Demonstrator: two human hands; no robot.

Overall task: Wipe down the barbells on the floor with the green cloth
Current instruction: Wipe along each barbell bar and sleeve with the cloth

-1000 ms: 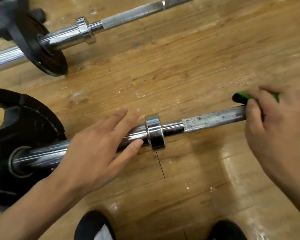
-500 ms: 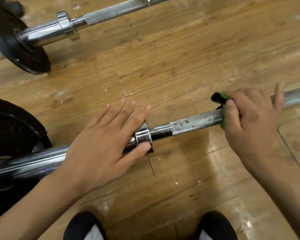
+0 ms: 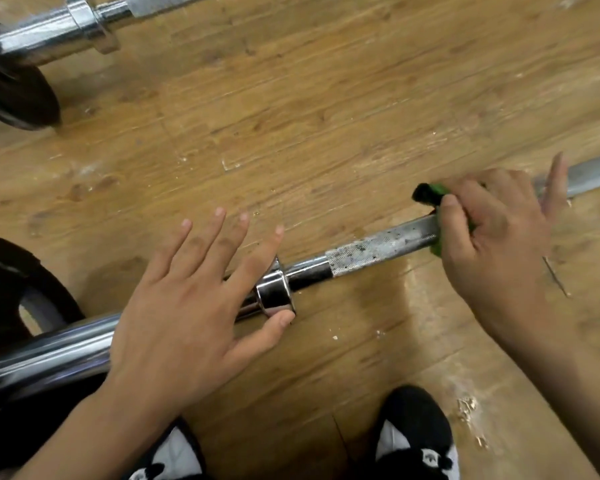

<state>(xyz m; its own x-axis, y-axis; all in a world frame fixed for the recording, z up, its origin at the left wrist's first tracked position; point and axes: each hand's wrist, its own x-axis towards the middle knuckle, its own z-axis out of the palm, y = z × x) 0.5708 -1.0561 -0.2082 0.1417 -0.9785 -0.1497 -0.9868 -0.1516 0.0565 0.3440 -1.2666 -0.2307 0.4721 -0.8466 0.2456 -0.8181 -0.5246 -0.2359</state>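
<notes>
My right grip is closed round the green cloth and, through it, round the shaft of the near barbell, with the little finger lifted off; the cloth sits on the bar just past the knurled stretch, a dark end of it poking out above my thumb; my left grip is open, fingers spread flat over the chrome sleeve, thumb against the near side of the collar, which I judge steadies the bar against rolling; the knurling between collar and cloth shows dark specks, so I take that part as not yet clean, though whether it is dirt or pitting I cannot tell; the shaft to the right runs out of view, so how much of it is wiped I cannot say; the far barbell lies well apart at the top left and nothing is on it, so I reckon the job is short of halfway; black weight plates sit on both bars at the left; the wooden floor is scuffed, flecked with pale marks; my black and white shoes stand at the bottom edge.
</notes>
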